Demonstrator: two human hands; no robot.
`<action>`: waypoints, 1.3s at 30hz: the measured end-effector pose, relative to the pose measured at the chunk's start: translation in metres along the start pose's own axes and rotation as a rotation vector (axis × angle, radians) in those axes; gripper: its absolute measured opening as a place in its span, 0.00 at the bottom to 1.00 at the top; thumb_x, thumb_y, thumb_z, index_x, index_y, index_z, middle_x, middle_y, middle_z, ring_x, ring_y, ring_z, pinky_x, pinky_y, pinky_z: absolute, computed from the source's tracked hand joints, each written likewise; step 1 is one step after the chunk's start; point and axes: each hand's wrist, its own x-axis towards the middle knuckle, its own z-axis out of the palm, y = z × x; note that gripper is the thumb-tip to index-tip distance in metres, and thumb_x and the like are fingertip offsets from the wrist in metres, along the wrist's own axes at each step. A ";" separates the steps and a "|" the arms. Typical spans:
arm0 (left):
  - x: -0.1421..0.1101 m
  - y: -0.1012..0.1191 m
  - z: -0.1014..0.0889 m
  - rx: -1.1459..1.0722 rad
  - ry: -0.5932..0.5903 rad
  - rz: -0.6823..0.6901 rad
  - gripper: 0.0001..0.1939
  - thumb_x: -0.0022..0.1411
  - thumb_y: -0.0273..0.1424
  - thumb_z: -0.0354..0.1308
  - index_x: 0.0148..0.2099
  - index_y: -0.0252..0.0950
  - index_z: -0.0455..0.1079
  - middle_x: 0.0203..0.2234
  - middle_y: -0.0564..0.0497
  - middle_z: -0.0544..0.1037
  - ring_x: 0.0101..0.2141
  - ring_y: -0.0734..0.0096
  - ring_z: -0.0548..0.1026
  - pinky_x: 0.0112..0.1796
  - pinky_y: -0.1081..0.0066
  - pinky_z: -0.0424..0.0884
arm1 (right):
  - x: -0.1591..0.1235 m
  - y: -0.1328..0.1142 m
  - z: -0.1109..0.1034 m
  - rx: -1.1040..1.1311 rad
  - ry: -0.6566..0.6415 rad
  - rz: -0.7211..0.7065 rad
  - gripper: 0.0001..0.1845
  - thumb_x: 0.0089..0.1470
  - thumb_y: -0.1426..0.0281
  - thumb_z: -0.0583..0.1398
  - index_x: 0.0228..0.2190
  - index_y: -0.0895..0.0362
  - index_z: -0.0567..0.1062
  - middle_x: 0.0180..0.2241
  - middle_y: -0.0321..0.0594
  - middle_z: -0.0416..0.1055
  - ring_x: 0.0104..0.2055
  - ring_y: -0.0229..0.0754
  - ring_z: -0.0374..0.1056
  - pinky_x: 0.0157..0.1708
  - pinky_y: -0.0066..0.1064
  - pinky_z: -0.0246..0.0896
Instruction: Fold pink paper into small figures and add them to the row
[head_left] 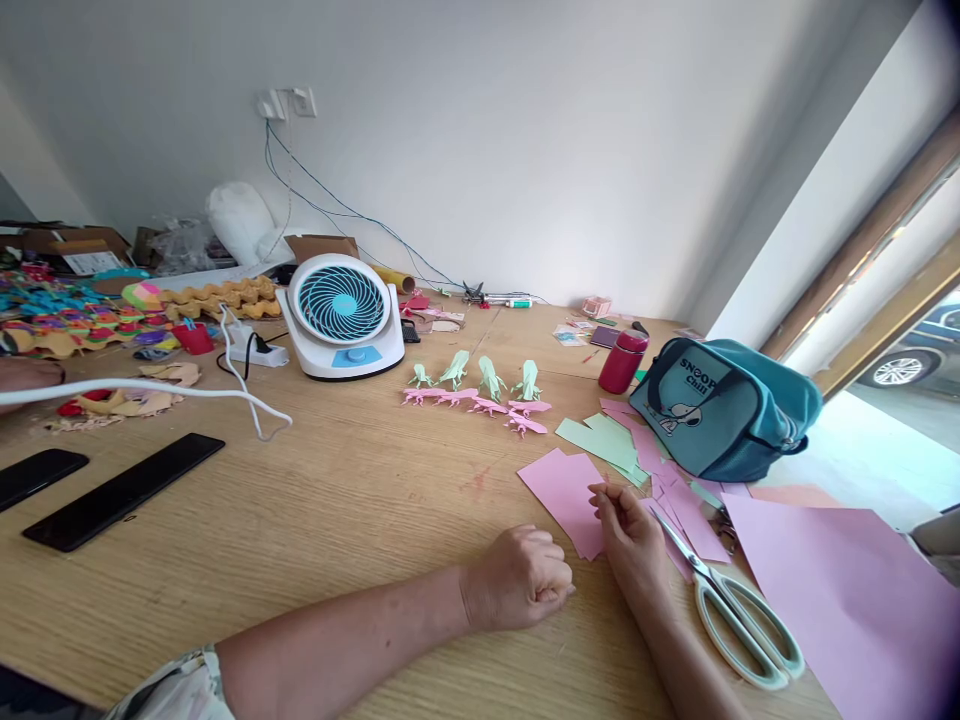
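Note:
My left hand (517, 578) rests on the table as a closed fist, knuckles up; nothing shows in it. Close by, my right hand (634, 535) lies over the right edge of some pink paper rectangles (562, 495). Its fingers are curled together, and I see nothing held in them. Scissors (724, 600) with pale handles lie just right of that hand, blades closed. Beyond the hands stand several folded green paper insects (491, 378), with folded pink paper insects (487, 404) in front of them. Pale green paper pieces (600, 440) and pink strips (694, 515) lie near the bag.
A teal bag (727, 405) and a red flask (623, 362) stand at the right, near a large pink sheet (847, 590). A white fan (345, 320) stands left of centre. A white cable (150, 385), power strip (259, 350) and black flat objects (127, 490) lie left.

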 end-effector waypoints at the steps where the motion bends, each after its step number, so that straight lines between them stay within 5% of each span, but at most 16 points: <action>1: 0.000 0.000 0.000 -0.003 0.001 0.002 0.22 0.59 0.28 0.58 0.20 0.36 0.50 0.18 0.56 0.64 0.24 0.74 0.61 0.29 0.71 0.58 | 0.000 0.000 0.000 -0.001 -0.002 -0.001 0.14 0.57 0.59 0.56 0.37 0.54 0.76 0.34 0.41 0.76 0.36 0.44 0.71 0.35 0.33 0.64; 39: -0.002 -0.001 0.001 -0.008 -0.058 0.099 0.22 0.59 0.29 0.59 0.20 0.36 0.50 0.18 0.56 0.66 0.24 0.73 0.62 0.28 0.70 0.58 | -0.003 -0.004 -0.003 -0.007 -0.010 -0.001 0.22 0.59 0.52 0.53 0.36 0.55 0.77 0.33 0.43 0.75 0.36 0.46 0.70 0.37 0.35 0.65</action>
